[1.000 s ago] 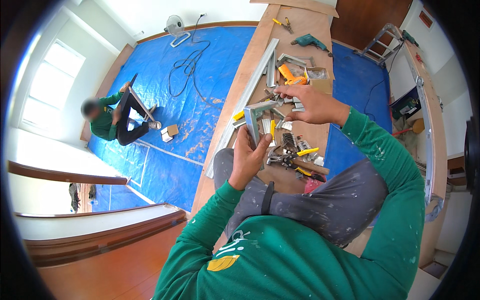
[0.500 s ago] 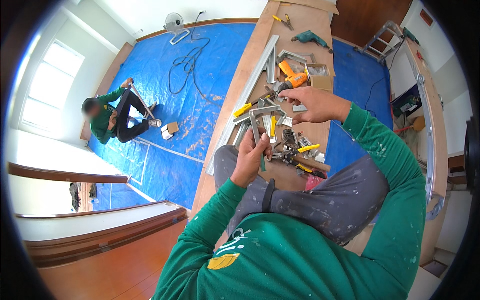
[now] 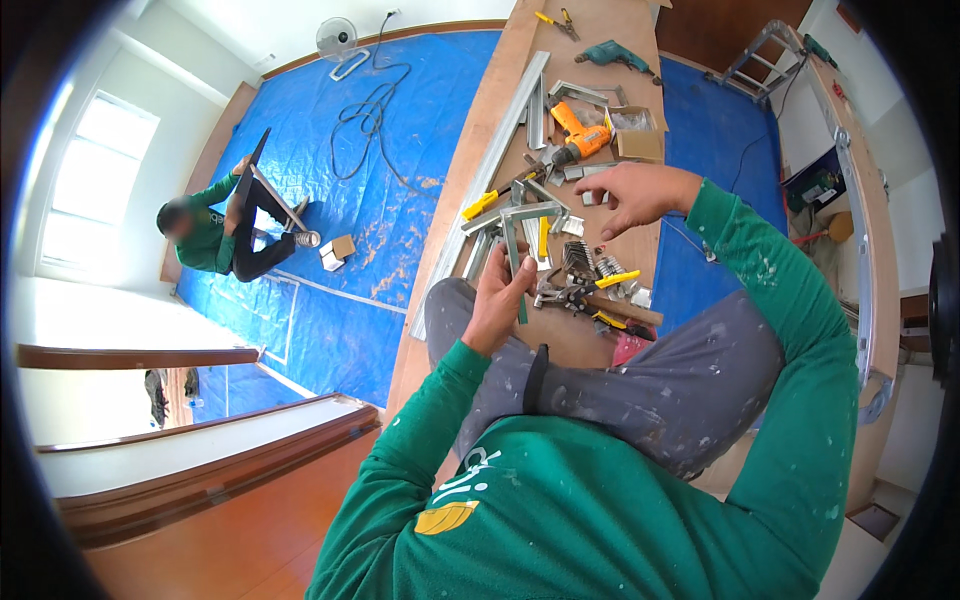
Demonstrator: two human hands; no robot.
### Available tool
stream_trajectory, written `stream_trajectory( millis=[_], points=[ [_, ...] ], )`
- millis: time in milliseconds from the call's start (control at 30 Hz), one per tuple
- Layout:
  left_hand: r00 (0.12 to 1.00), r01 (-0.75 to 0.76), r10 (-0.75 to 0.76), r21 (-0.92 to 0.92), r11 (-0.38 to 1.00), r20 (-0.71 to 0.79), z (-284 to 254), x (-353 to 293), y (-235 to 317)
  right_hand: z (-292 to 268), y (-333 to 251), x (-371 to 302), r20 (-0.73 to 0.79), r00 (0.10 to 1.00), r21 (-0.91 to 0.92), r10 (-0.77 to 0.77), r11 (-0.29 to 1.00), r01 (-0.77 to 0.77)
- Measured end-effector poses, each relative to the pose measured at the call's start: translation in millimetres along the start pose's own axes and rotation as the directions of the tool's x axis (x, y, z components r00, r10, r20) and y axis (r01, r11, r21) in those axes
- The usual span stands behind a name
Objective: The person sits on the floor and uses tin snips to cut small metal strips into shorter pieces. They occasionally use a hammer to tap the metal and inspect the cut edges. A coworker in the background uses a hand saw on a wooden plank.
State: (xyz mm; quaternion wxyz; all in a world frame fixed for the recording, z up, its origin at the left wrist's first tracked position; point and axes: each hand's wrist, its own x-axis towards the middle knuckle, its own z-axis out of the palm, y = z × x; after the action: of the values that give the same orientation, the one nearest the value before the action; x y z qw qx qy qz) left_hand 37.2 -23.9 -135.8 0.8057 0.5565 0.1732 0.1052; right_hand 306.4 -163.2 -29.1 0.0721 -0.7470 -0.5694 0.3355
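Note:
My left hand (image 3: pixel 500 305) is closed around one leg of a bent metal bracket (image 3: pixel 512 246), whose other leg points right above the pile. Over the right part of the board, my right hand (image 3: pixel 645 197) hovers with its thumb and fingers apart, and nothing shows in it. Small metal pieces (image 3: pixel 573 225) lie just below its fingers. Beyond it rests an orange cordless drill (image 3: pixel 585 140). Yellow-handled snips (image 3: pixel 600 303) and a bundle of ridged metal pieces (image 3: pixel 578 260) are near my knees. A tool with a yellow grip (image 3: pixel 482 207) lies left of the pile.
A long metal channel (image 3: pixel 490 190) runs along the board's left edge. Farther off are an open cardboard box (image 3: pixel 638 143), a green drill (image 3: pixel 617 60) and pliers (image 3: pixel 560 25). On the blue sheet (image 3: pixel 350 240), a co-worker (image 3: pixel 208 240) sits near a fan (image 3: pixel 337 38).
My right hand has drawn back from the metal pieces and its fingers have opened. My left hand keeps the bracket. The co-worker now holds up a long dark strip.

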Motion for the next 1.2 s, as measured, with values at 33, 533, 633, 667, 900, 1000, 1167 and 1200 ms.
stream_trajectory(
  millis=[33,533,633,667,900,1000,1167,1200],
  points=[
    [1.000,-0.021,0.022,0.055,0.998,-0.004,-4,2,-3,0,9,0,0.012,1.000,0.023,0.011,1.000,-0.011],
    [0.995,0.101,-0.101,0.235,0.967,-0.013,-34,25,-51,232,159,-16,0.018,0.996,0.559,0.085,0.825,-0.080],
    [0.981,0.191,-0.188,0.231,0.954,-0.037,-40,28,-61,279,120,-22,-0.061,0.993,0.368,0.099,0.927,-0.070],
    [0.972,0.234,-0.230,0.222,0.947,-0.044,-37,29,-58,292,111,-25,-0.071,0.990,0.294,0.124,0.951,-0.098],
    [0.939,0.343,-0.317,0.300,0.890,-0.132,-34,39,-50,322,88,-27,-0.408,0.903,0.086,0.137,0.990,-0.111],
    [0.934,0.341,-0.303,0.211,0.916,-0.191,-41,35,-44,322,84,-24,-0.503,0.858,-0.015,0.106,0.991,-0.131],
    [0.888,0.424,-0.377,0.150,0.893,-0.264,-52,26,-35,338,89,-16,-0.447,0.893,-0.153,0.061,0.978,-0.143],
    [0.865,0.464,-0.411,0.145,0.874,-0.289,-51,24,-32,342,93,-14,-0.431,0.898,-0.113,0.092,0.981,-0.155]
  ],
)
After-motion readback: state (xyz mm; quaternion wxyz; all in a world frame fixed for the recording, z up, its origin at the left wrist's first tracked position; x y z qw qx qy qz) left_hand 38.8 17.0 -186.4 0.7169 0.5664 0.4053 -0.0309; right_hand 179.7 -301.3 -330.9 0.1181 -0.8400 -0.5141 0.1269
